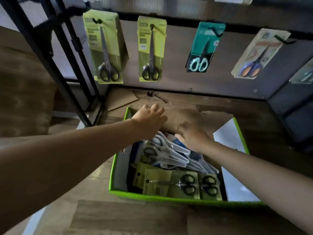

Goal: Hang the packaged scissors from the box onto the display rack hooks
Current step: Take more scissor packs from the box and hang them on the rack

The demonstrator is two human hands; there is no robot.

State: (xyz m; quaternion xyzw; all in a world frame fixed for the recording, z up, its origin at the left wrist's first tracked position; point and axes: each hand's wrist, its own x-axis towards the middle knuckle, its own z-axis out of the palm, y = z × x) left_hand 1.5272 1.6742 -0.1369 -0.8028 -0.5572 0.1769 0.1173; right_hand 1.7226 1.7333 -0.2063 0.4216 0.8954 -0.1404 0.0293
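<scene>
Inside the green box [152,196] lie the packaged scissors [169,155], likely light, stiff, slick cards best pinched near the hang hole [138,174], while at its far end the left hand [149,119] and right hand [193,135] spread open-fingered, holding nothing.

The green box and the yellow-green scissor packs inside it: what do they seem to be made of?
Green box: likely coated cardboard; thin flat walls, white inside. Yellow-green packs: probably matte printed card, with punched hanging holes; a clear plastic cover cannot be told.
</scene>
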